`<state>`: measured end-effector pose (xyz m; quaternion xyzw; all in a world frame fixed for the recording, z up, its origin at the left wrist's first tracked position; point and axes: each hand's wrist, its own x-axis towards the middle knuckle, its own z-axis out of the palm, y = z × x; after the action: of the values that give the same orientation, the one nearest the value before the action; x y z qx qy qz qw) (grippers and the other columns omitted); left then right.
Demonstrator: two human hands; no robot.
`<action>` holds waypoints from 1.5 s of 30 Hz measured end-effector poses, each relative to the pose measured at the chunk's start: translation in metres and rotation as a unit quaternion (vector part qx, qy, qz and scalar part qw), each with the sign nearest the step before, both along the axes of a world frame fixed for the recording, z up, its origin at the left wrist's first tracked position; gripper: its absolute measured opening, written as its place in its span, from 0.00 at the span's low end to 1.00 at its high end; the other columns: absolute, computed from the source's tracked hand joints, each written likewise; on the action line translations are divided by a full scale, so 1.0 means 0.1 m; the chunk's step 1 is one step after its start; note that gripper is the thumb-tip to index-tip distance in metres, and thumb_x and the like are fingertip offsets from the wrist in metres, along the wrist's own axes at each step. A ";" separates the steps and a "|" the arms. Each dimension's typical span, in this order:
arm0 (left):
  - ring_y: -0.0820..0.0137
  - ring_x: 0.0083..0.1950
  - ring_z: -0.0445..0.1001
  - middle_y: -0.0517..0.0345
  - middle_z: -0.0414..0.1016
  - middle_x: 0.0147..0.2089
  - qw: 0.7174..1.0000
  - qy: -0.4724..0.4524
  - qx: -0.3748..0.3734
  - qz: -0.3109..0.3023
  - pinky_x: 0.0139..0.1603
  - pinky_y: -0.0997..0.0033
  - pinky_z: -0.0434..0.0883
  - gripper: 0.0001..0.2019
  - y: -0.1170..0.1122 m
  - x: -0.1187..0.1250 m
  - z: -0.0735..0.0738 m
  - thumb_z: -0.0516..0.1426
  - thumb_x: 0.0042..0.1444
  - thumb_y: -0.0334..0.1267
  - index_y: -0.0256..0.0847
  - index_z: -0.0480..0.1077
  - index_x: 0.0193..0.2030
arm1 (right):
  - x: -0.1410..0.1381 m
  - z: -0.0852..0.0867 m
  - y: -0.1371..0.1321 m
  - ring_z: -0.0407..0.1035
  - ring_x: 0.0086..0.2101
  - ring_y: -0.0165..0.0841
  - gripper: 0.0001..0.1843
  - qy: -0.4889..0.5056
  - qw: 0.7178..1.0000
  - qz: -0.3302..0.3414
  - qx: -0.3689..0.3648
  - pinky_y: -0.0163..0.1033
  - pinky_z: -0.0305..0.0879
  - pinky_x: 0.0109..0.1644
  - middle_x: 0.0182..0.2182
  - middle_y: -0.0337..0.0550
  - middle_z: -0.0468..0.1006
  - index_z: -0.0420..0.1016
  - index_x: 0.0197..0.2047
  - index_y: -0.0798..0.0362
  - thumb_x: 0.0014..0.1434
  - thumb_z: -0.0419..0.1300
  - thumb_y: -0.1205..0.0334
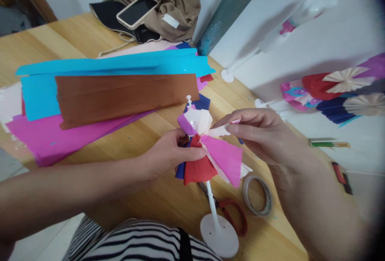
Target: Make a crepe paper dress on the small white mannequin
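Note:
A small doll-like figure dressed in crepe paper (198,120) stands on a white stand with a round base (219,235). Its skirt has red, dark blue and pink paper panels, gathered at the waist. My left hand (177,148) is closed around the waist and skirt from the left, thumb lying over the red panel (198,168). On the other side, my right hand (252,126) pinches the outer end of a white paper strip (221,130) that reaches to the waist. Under the skirt lie red-handled scissors (234,215), partly hidden by the stand, beside a tape roll (257,195).
Blue (120,64), brown (129,96) and magenta paper sheets (69,136) overlap on the left of the wooden table. Behind them are a phone (136,10), a brown cloth bag or cap (177,4) and a bottle (225,12). More paper-dressed figures (331,88) stand at right.

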<state>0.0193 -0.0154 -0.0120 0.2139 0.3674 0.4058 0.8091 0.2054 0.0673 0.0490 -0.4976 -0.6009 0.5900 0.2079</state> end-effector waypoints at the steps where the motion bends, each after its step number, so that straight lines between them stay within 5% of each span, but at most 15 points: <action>1: 0.70 0.38 0.75 0.54 0.78 0.38 1.000 0.005 -0.004 -0.001 0.40 0.72 0.69 0.14 0.00 0.00 0.00 0.68 0.45 0.36 0.36 0.75 0.39 | -0.02 0.03 -0.01 0.70 0.27 0.28 0.13 -0.014 1.000 0.014 0.013 0.35 0.67 0.35 0.24 0.38 0.79 0.80 0.25 0.52 0.44 0.76 0.54; 16: 0.70 0.37 0.74 0.54 0.78 0.38 0.999 0.037 -0.010 0.012 0.39 0.73 0.69 0.09 0.01 0.02 0.01 0.66 0.46 0.32 0.36 0.76 0.36 | -0.03 0.08 -0.14 0.74 0.29 0.32 0.05 -0.066 0.987 0.060 0.134 0.36 0.69 0.34 0.26 0.41 0.83 0.83 0.26 0.49 0.52 0.70 0.60; 29: 0.74 0.30 0.70 0.59 0.74 0.28 0.997 0.069 -0.027 -0.005 0.31 0.76 0.66 0.04 -0.02 0.03 0.06 0.64 0.46 0.32 0.37 0.73 0.28 | -0.24 0.12 -0.36 0.75 0.30 0.38 0.07 -0.169 0.950 0.128 0.229 0.43 0.68 0.33 0.29 0.41 0.82 0.81 0.30 0.44 0.57 0.66 0.53; 38: 0.75 0.27 0.66 0.65 0.67 0.23 0.998 0.059 -0.012 0.010 0.32 0.75 0.65 0.08 -0.01 0.04 0.06 0.63 0.46 0.30 0.38 0.68 0.22 | -0.28 0.08 -0.49 0.74 0.33 0.39 0.04 -0.159 0.949 0.095 0.256 0.46 0.67 0.35 0.32 0.42 0.80 0.77 0.31 0.42 0.57 0.65 0.59; 45: 0.76 0.29 0.66 0.64 0.69 0.26 0.997 0.074 0.002 0.001 0.31 0.76 0.63 0.05 -0.03 0.04 0.02 0.64 0.46 0.29 0.36 0.72 0.29 | -0.27 0.07 -0.52 0.74 0.34 0.40 0.04 -0.160 0.944 0.117 0.265 0.47 0.67 0.36 0.33 0.42 0.80 0.78 0.35 0.41 0.57 0.64 0.63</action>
<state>0.0230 -0.0187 -0.0098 0.2449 0.4257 0.3908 0.7785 0.1782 0.0152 0.0560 -0.4384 -0.8151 0.3419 0.1628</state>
